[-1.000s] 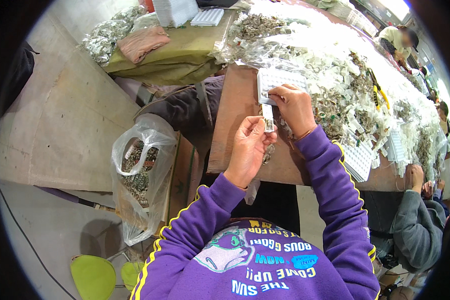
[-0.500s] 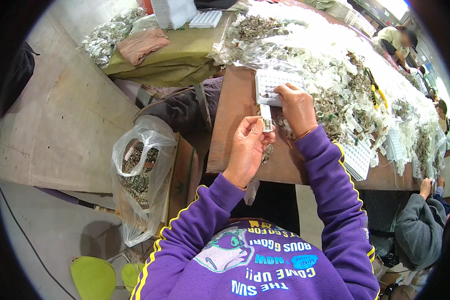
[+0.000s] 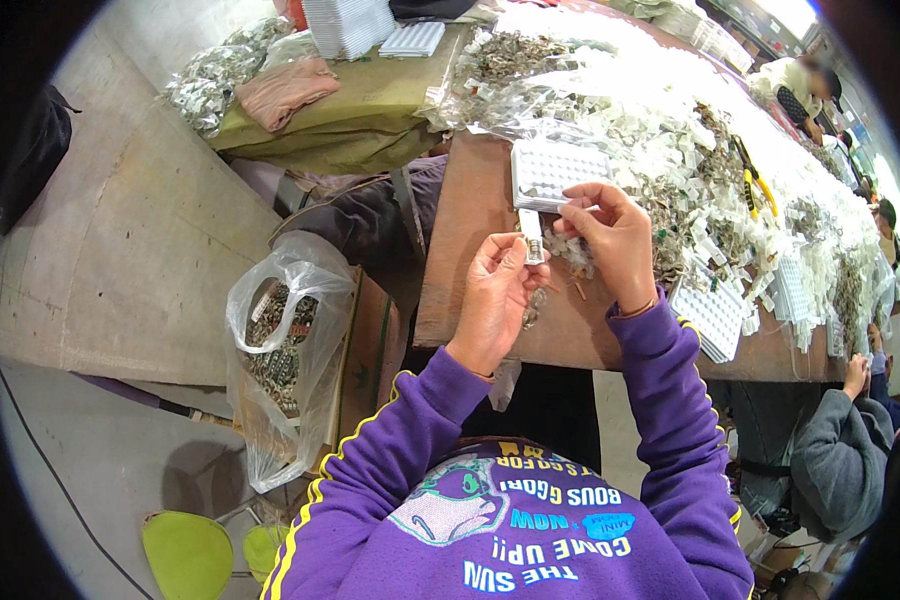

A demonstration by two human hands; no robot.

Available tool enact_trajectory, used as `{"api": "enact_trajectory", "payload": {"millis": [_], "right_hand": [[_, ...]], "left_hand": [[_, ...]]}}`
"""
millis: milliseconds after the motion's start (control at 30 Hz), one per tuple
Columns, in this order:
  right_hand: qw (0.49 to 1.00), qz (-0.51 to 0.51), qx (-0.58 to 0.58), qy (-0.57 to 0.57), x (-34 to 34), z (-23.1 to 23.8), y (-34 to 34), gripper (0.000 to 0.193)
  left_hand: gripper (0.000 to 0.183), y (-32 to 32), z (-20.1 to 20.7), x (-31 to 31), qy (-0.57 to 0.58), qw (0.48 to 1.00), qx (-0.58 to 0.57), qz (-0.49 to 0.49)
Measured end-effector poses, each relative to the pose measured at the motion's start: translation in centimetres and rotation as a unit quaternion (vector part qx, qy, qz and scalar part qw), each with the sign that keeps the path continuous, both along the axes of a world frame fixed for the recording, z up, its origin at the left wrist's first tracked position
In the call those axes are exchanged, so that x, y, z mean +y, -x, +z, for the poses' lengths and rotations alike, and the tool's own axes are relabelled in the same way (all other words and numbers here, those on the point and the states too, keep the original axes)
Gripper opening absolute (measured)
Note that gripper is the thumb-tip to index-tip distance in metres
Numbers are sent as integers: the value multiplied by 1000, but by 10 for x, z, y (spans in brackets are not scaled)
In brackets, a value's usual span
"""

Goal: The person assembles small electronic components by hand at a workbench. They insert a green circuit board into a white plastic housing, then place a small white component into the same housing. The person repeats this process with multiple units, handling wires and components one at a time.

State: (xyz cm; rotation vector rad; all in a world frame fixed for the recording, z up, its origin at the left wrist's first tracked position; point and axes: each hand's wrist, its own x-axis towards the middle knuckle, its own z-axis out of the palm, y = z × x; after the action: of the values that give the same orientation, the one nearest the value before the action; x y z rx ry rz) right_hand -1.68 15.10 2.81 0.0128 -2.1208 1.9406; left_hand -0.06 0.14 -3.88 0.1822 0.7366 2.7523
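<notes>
My left hand pinches a small, narrow white plastic piece with metal coils or contacts at its near end. Just beyond it lies a white tray with rows of round cups and a small dark bit near its front edge. Over the tray's near right corner is my right hand, thumb and forefinger brought together. What those fingertips hold, if anything, is too small to make out. Small loose metal and clear parts lie on the brown tabletop beneath my hands.
A big heap of white plastic and metal parts covers the table's right side, with yellow-handled pliers on it. More white trays lie nearer. A plastic bag of metal parts stands left. Other people work at far right.
My right hand has drawn back from the tray, toward me and slightly right. My left hand keeps its hold on the white piece in the same place.
</notes>
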Motion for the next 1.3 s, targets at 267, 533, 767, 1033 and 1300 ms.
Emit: {"api": "enact_trajectory", "payload": {"millis": [267, 533, 767, 1033, 1300], "right_hand": [[999, 42, -20, -18, 0, 4, -20, 16], [991, 3, 45, -124, -7, 10, -31, 24], [968, -11, 83, -235, -5, 15, -35, 29], [900, -3, 246, -359, -9, 11, -34, 27], [928, 54, 122, -347, -1, 27, -29, 22]], "left_hand": [[16, 0, 1, 0, 2, 1000, 10, -2], [14, 0, 2, -1, 22, 1000, 8, -9], [12, -1, 1, 0, 16, 1000, 16, -16], [10, -2, 1, 0, 33, 998, 34, -27], [10, -4, 2, 1, 56, 998, 21, -24]]}}
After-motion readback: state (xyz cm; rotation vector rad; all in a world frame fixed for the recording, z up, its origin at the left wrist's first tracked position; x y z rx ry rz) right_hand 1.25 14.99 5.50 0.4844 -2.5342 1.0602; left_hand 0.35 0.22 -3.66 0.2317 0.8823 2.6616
